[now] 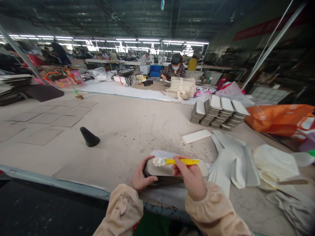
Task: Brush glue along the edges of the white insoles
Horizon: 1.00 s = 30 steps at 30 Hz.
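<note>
My left hand (140,177) grips the left end of a stack of flat grey-brown pieces (163,172) lying near the table's front edge. My right hand (189,177) pinches a yellow-handled brush (182,161) whose white, glue-laden bristles rest over the left part of the top piece. Both wrists wear beige sleeve covers.
A black cone (89,137) stands to the left. White strips (231,157) fan out on the right beside a white bowl (275,164) with a tool in it. Stacked grey pieces (219,113), an orange bag (278,118) and a seated person (175,68) lie farther back.
</note>
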{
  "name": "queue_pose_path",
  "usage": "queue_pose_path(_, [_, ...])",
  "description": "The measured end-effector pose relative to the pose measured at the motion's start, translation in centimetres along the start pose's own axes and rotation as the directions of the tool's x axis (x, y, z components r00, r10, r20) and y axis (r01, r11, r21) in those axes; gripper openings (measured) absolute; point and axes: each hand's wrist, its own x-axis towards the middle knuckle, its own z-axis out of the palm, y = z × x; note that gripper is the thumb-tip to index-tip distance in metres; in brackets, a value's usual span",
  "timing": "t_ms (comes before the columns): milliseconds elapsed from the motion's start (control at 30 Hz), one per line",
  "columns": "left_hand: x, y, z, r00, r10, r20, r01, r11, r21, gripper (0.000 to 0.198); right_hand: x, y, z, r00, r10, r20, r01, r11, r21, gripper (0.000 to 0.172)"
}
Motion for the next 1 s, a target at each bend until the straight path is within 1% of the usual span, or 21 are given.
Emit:
queue_pose_path(133, [-0.1, 0.0, 0.2, 1.000, 0.021, 0.017, -0.020, 1.000, -0.019, 0.076, 0.1, 0.3, 1.2, 0.998, -0.009, 0.060, 0.017, 0.992, -0.126, 0.040])
queue_pose_path(200, [-0.1, 0.0, 0.2, 1.000, 0.016, 0.019, -0.016, 0.999, -0.028, 0.074, 0.1, 0.4, 1.2, 0.997, -0.017, 0.070, 0.030, 0.980, -0.196, 0.039])
queue_pose_path(267, [-0.1, -0.1, 0.3, 1.000, 0.015, 0.015, -0.015, 1.000, -0.020, 0.073, 0.1, 0.4, 0.6, 0.998, -0.034, 0.053, 0.048, 0.962, -0.269, 0.039])
queue_pose_path(367, [-0.1, -0.2, 0.3, 1.000, 0.025, 0.005, -0.025, 1.000, 0.008, 0.071, 0.1, 0.2, -1.6, 0.998, -0.066, -0.020, 0.053, 0.923, -0.382, 0.040])
queue_pose_path(467, [-0.1, -0.3, 0.3, 1.000, 0.016, -0.004, -0.016, 0.999, 0.044, 0.069, -0.1, -0.5, -5.0, 0.987, -0.105, -0.124, 0.031, 0.870, -0.493, 0.042])
queue_pose_path(533, [-0.1, -0.3, 0.3, 1.000, 0.004, -0.008, -0.003, 0.998, 0.068, 0.068, -0.3, -1.2, -7.3, 0.970, -0.137, -0.199, -0.001, 0.822, -0.569, 0.043])
queue_pose_path(633, [-0.1, -0.2, 0.3, 1.000, -0.005, -0.011, 0.006, 0.997, 0.081, 0.066, -0.9, -2.3, -10.2, 0.936, -0.166, -0.311, -0.093, 0.734, -0.673, 0.040])
queue_pose_path(700, [-0.1, -0.2, 0.3, 1.000, -0.006, -0.011, 0.007, 0.997, 0.082, 0.066, -1.3, -2.9, -11.2, 0.910, -0.180, -0.374, -0.157, 0.684, -0.713, 0.037])
queue_pose_path(733, [-0.1, -0.2, 0.3, 1.000, -0.005, -0.013, 0.006, 0.996, 0.083, 0.066, -1.6, -3.1, -11.4, 0.899, -0.192, -0.394, -0.175, 0.667, -0.724, 0.036])
queue_pose_path(800, [-0.2, -0.3, 0.3, 1.000, -0.003, -0.022, 0.005, 0.997, 0.083, 0.066, -2.0, -3.3, -11.1, 0.884, -0.228, -0.407, -0.166, 0.661, -0.732, 0.035])
queue_pose_path(867, [-0.2, -0.3, 0.4, 1.000, -0.002, -0.028, 0.005, 0.997, 0.076, 0.065, -2.4, -3.3, -9.8, 0.888, -0.253, -0.384, -0.100, 0.709, -0.698, 0.036])
queue_pose_path(933, [-0.2, -0.2, 0.4, 1.000, 0.000, -0.029, 0.002, 0.998, 0.065, 0.066, -2.6, -3.0, -7.8, 0.913, -0.237, -0.332, -0.014, 0.796, -0.605, 0.037])
queue_pose_path(1000, [-0.2, -0.1, 0.5, 1.000, 0.005, -0.028, -0.004, 0.999, 0.052, 0.067, -2.6, -2.5, -5.4, 0.949, -0.186, -0.255, 0.046, 0.880, -0.473, 0.038])
